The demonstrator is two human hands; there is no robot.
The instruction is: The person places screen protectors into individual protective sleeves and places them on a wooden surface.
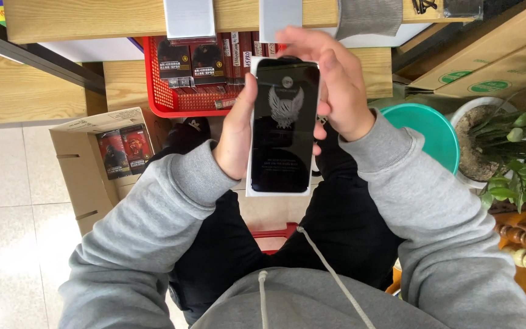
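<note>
Above the lap of a seated person in a grey hoodie, both hands are holding up a flat black screen protector on a white backing card (282, 128), upright and facing the camera. The left hand (237, 131) is gripping the card's left long edge, thumb lying along the front near the top and fingers hidden behind. The right hand (334, 85) is curling over the top right corner, fingers bent loosely against the right edge, palm partly open and turned away. The card's lower edge is hanging free over the dark trousers, with nothing touching it.

Just behind the card's top edge, a red plastic basket (159, 91) of dark packaged boxes is sitting under a wooden tabletop (80, 21), leaving little room ahead. To the left, an open cardboard box (83, 152) is standing on the pale tiled floor (7, 201), which is lying open beyond it. To the right, a teal round stool (433, 131) and a potted green plant (522, 158) are crowding close beside the right sleeve.
</note>
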